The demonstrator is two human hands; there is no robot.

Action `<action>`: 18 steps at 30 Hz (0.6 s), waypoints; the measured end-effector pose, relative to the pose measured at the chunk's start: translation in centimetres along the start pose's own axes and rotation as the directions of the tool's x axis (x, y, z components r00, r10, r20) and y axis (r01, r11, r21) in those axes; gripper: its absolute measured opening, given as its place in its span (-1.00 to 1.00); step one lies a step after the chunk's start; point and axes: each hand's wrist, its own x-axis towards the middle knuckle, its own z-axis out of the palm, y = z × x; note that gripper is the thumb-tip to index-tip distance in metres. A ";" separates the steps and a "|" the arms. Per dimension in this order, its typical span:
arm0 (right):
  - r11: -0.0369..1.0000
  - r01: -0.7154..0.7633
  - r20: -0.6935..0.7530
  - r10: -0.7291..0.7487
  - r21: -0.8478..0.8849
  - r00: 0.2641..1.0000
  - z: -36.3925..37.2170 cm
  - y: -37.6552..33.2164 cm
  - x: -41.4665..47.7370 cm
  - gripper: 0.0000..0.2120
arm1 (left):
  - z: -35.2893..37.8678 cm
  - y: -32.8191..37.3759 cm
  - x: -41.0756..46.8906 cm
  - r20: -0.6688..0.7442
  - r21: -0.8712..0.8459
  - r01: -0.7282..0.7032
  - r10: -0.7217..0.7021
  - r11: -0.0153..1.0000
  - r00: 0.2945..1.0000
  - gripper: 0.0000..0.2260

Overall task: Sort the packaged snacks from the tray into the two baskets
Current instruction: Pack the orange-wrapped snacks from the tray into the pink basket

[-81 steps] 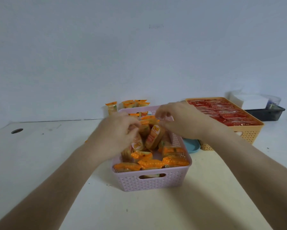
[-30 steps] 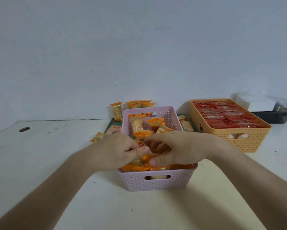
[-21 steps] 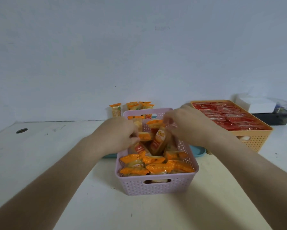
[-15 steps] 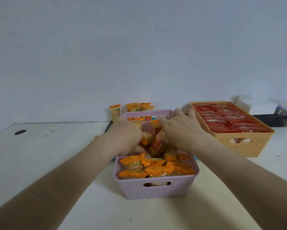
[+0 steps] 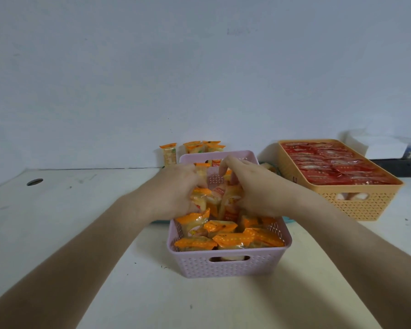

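Observation:
A pink perforated basket (image 5: 228, 263) stands in front of me, filled with several orange-wrapped snack packets (image 5: 233, 238). Both hands are inside its middle. My left hand (image 5: 176, 193) curls its fingers round upright orange packets (image 5: 200, 198). My right hand (image 5: 254, 188) curls round more upright packets (image 5: 230, 205) beside them. To the right stands an orange basket (image 5: 356, 205) filled with red-wrapped snacks (image 5: 335, 162). A teal tray (image 5: 287, 218) is mostly hidden behind the pink basket. Several orange packets (image 5: 199, 148) stand behind it by the wall.
A white box (image 5: 380, 148) sits on a dark bin (image 5: 403, 166) at the far right. The table has a round hole (image 5: 34, 182) at the far left. The wall runs close behind the baskets.
Both hands have sunk a little deeper into the pink basket and closed together round the upright packets in its middle. The baskets have not moved.

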 end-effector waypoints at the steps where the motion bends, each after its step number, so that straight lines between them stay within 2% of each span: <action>1: 1.000 0.008 0.001 -0.008 0.025 1.000 0.0 -0.1 -0.1 -0.52 | -0.1 0.1 -0.4 0.039 -0.024 -0.015 0.016 1.000 0.999 -0.61; 4: 0.997 0.040 0.004 -0.040 0.059 0.999 0.1 -0.9 -0.4 -0.65 | -0.8 0.5 -1.5 0.154 -0.077 -0.042 0.053 0.996 0.987 -0.71; 6: 0.997 0.072 0.032 -0.073 0.039 0.997 0.0 -1.1 -0.5 -0.69 | -1.3 0.7 -1.9 0.199 -0.119 -0.021 0.044 0.993 0.979 -0.68; 9: 0.995 0.072 0.198 -0.085 0.069 0.977 -0.5 -1.8 -0.9 -0.61 | -1.3 1.0 -2.3 0.231 -0.077 -0.028 0.045 0.997 0.972 -0.61; 11: 0.998 0.046 0.286 -0.054 0.034 0.957 -0.6 -2.1 -1.3 -0.52 | -1.1 1.2 -2.4 0.251 -0.047 -0.052 0.062 0.998 0.966 -0.73; 14: 0.997 0.062 0.321 -0.044 -0.047 0.946 -1.0 -2.2 -1.6 -0.51 | -1.2 1.4 -2.6 0.231 -0.070 -0.078 0.092 0.995 0.969 -0.84; 16: 0.995 0.068 0.336 -0.040 -0.072 0.941 -1.4 -2.2 -1.7 -0.51 | -1.2 1.4 -2.8 0.168 -0.056 -0.085 0.094 0.995 0.981 -0.74; 18: 0.998 0.037 0.349 -0.014 -0.059 0.937 -1.7 -2.0 -1.8 -0.49 | -0.9 1.5 -3.0 0.099 0.017 -0.097 0.095 0.995 0.991 -0.75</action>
